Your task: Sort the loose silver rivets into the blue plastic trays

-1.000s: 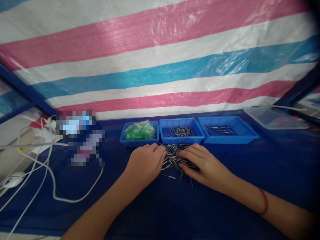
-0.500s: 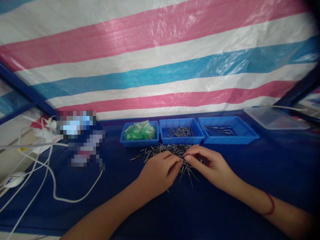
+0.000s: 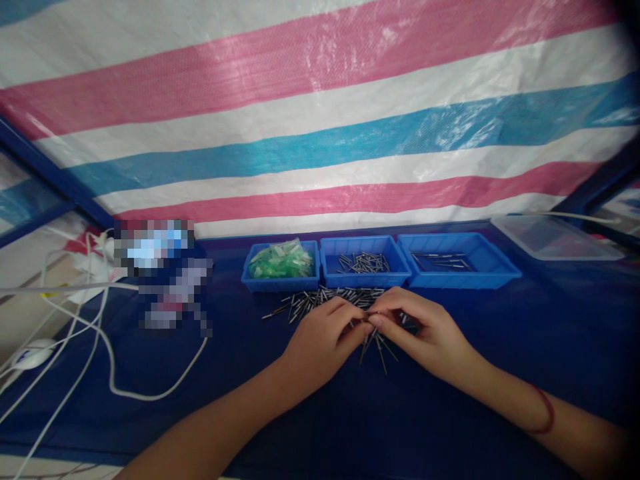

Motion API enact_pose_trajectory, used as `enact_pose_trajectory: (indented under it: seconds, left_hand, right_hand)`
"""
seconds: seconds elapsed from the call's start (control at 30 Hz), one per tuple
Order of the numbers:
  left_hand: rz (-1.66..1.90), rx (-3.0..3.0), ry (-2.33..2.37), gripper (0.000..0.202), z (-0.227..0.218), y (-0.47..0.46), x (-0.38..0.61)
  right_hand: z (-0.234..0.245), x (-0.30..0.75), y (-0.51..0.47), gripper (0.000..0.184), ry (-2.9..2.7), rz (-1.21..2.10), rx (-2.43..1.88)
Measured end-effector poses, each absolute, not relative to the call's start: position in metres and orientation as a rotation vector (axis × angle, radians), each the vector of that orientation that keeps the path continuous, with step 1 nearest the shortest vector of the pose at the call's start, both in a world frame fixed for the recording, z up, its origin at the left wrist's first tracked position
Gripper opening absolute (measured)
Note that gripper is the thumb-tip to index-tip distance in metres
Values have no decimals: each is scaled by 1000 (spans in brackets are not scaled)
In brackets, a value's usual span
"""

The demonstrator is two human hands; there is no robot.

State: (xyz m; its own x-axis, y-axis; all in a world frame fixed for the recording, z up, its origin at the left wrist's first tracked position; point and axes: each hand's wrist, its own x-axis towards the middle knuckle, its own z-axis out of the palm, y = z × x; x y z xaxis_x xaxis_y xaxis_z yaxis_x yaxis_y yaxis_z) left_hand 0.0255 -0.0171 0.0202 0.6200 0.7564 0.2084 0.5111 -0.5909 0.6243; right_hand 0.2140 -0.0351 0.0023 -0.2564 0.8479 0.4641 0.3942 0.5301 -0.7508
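Observation:
My left hand (image 3: 327,337) and my right hand (image 3: 425,327) meet fingertip to fingertip over a heap of thin metal rods (image 3: 300,305). Both are closed in a pinch on a thin metal rod (image 3: 369,314), mostly hidden by the fingers. Several loose rods (image 3: 379,350) fan out on the table just below the fingertips. Behind the heap, a blue bin (image 3: 365,277) contains many short metal rods. The bin to its right (image 3: 465,277) has several longer rods lying in it.
A third blue bin (image 3: 280,285) at the left holds green and clear plastic packets (image 3: 283,260). White cables (image 3: 145,399) loop over the table's left side. A clear plastic lid (image 3: 560,239) lies at the back right. A striped sheet (image 3: 320,153) hangs behind the table (image 3: 400,420).
My fingertips have drawn closer together, the left hand shifting slightly right and the right hand barely moving. The whole view has shifted a little. Bins and heap look the same.

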Motion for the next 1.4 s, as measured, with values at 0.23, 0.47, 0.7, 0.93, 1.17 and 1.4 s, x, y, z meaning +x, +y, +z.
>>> enact_pose_trajectory:
  seconds: [0.23, 0.47, 0.7, 0.93, 1.17, 1.4]
  left_hand:
    - [759, 2305, 1026, 18, 24, -13, 21]
    - [752, 2351, 994, 20, 33, -12, 17]
    - [698, 2367, 1033, 20, 40, -14, 14]
    - [646, 2452, 992, 20, 45, -15, 12]
    - [569, 2539, 932, 25, 45, -17, 12]
    - [577, 2677, 1115, 24, 72, -24, -7]
  right_hand:
    - [4, 215, -35, 6, -1887, 586, -996]
    - [5, 218, -29, 7, -1967, 522, -981]
    - [18, 280, 6, 11, -1698, -158, -1313]
    - [24, 341, 24, 13, -1642, -581, -1821]
    - [16, 335, 22, 29, -1776, -643, -2205]
    - [22, 321, 19, 24, -1840, -597, -1757]
